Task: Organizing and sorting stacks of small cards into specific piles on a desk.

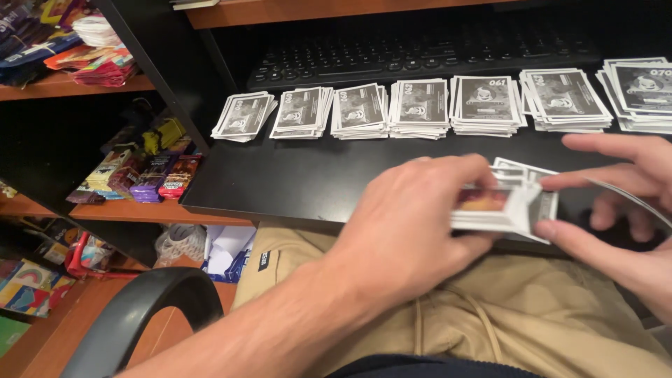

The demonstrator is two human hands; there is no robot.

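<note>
My left hand [413, 224] grips a thick stack of cards [500, 203] from above, just over the front edge of the black desk [301, 178]. My right hand [623, 203] pinches the stack's right end between thumb and forefinger, and a bent card curves away under its fingers. Several piles of grey-and-white cards [420, 106] lie in a row across the desk, in front of a black keyboard [420, 52].
Wooden shelves at the left hold wrapped snack bars [150, 175] and colourful packets [98, 52]. A black chair armrest [140, 315] curves at the lower left. My lap in beige trousers [546, 315] fills the bottom. Bags lie on the floor [210, 252].
</note>
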